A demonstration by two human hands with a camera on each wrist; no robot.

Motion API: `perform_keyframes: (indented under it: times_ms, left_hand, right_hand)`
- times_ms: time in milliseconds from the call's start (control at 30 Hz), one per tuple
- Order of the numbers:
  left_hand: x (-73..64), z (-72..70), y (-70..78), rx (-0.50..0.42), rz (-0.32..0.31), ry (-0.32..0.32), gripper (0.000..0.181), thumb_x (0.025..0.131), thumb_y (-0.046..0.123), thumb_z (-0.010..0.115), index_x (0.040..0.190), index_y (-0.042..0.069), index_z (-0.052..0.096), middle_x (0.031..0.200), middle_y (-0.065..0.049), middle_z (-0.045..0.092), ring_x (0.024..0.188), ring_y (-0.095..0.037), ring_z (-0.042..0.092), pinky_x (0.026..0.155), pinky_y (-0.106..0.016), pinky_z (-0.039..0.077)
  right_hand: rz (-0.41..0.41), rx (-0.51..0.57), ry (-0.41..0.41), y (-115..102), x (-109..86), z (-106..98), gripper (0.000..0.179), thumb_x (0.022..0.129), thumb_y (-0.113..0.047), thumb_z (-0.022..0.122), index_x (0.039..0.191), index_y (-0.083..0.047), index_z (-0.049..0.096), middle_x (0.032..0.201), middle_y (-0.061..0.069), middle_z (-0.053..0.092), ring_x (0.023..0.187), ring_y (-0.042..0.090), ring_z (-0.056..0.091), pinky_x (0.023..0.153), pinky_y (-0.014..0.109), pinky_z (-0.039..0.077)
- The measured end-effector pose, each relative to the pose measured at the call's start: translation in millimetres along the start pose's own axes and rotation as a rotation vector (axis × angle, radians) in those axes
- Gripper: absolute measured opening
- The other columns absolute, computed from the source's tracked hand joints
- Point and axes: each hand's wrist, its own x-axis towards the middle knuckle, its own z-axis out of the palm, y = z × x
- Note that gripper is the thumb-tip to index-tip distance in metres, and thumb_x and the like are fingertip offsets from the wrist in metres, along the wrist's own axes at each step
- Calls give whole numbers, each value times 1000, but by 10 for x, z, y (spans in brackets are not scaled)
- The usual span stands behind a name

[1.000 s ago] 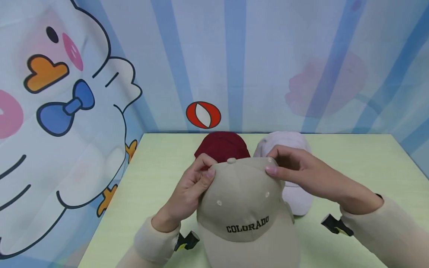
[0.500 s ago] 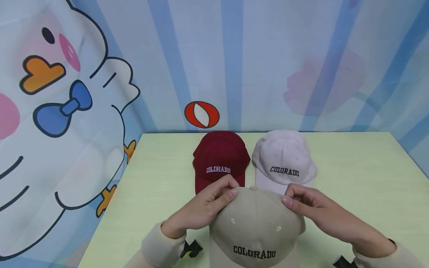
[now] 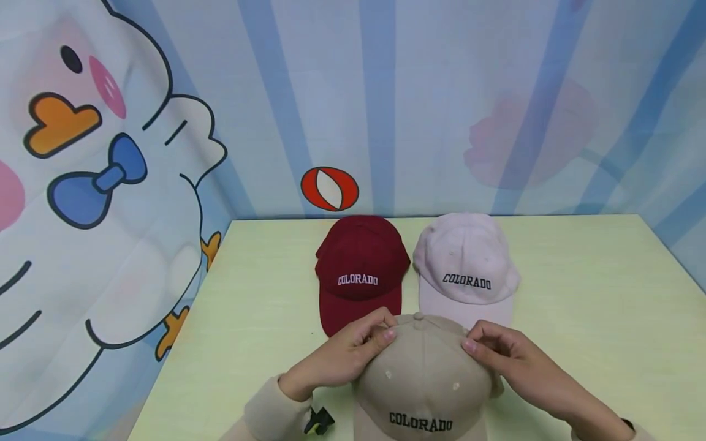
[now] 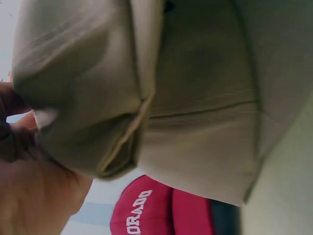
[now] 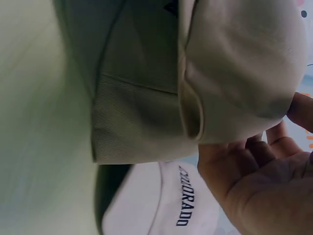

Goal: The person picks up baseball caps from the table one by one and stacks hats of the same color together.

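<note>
A beige baseball cap [image 3: 421, 380] with COLORADO in dark letters is at the front of the table, its brim cut off by the lower edge of the head view. My left hand [image 3: 344, 350] pinches the crown's left side between thumb and fingers. On the other side my right hand [image 3: 524, 361] pinches the crown the same way. Both wrist views show the cap's folded lower edge and the underside of its brim [image 4: 205, 156]. Behind it lie a dark red cap [image 3: 361, 263] and a pale pinkish-white cap [image 3: 466, 263], side by side, each marked COLORADO.
The light green table [image 3: 265, 288] meets a blue striped backdrop [image 3: 430, 92] at its far edge. A cartoon bird [image 3: 138, 245] is printed on the cloth to the left. By the left sleeve shows a small black wrist device [image 3: 318, 421].
Both hands have brought the beige cap down and toward the front of the table, first shifting slightly right. The red and pale caps behind have come into fuller view.
</note>
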Motion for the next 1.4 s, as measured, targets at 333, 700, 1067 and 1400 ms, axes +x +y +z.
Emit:
perform_keyframes:
  times_ms: [333, 700, 1067, 1400]
  left_hand:
    - [-35, 94, -7, 166, 31, 126, 11, 109, 32, 53, 105, 26, 62, 89, 9, 57, 85, -5, 56, 77, -23, 49]
    - [42, 230, -91, 414, 69, 317, 15, 109, 29, 53, 109, 20, 65, 112, 0, 53, 108, -15, 48, 92, -36, 43]
    - [63, 342, -126, 576, 63, 407, 15, 110, 26, 47, 114, 16, 58, 118, -5, 54, 103, -20, 51, 83, -37, 39]
    - [90, 44, -13, 601, 90, 469, 19, 107, 19, 50, 124, 14, 56, 126, -6, 57, 114, -23, 53, 88, -42, 42]
  right_hand:
    - [-56, -121, 209, 135, -12, 100, 11, 104, -26, 64, 98, -18, 68, 88, -2, 64, 81, 14, 61, 67, 29, 50]
    - [-62, -230, 470, 259, 90, 209, 8, 101, -26, 69, 104, -18, 69, 101, -3, 64, 93, 4, 61, 81, 23, 52]
    - [-82, -254, 530, 273, 119, 268, 8, 101, -24, 68, 104, -16, 68, 97, 0, 60, 84, 7, 58, 74, 23, 49]
    - [-62, -310, 528, 14, 199, -64, 22, 104, -27, 64, 115, -9, 65, 110, 6, 62, 94, 6, 56, 79, 20, 48]
